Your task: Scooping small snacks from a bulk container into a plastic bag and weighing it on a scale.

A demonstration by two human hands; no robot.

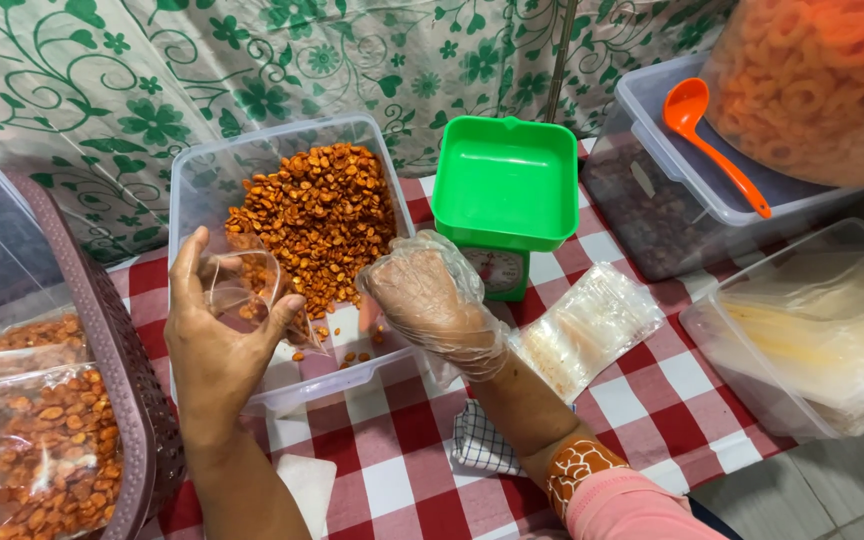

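Far left of both hands: brown woven plastic basket (122, 380), rim curving down the frame, holding sealed clear bags of orange-brown roasted kernels (42, 440).

Left hand (214, 345), bare: thumb and fingers curled, partly closed around the mouth of a small clear plastic bag (247, 290), keeping it spread open. A few kernels visible inside the bag. Hand raised over the near edge of the clear rectangular plastic tub (192, 180).

Directly behind and between the hands: loose heap of orange-brown roasted kernels (317, 210), piled toward the far end of the tub; a few scattered ones on the tub floor just below the fingertips.

Right hand (432, 300), in a thin transparent disposable glove: fingers bunched together and pointing down into the tub, closed as in a pinch. Whether kernels sit within the pinch cannot be told; fingertips hidden. Just right of the bag mouth, not touching it as far as seen.

Behind the right hand: green plastic kitchen scale with square pan (505, 180), pan bare.

Right of the right hand: stack of flat clear plastic bags (592, 325) lying on the red-and-white checked tablecloth (652, 400).

Further right: lidded clear box with dark contents (652, 210), orange plastic scoop (717, 140) lying on its lid; near right, clear tub of pale yellow sheets (812, 330).
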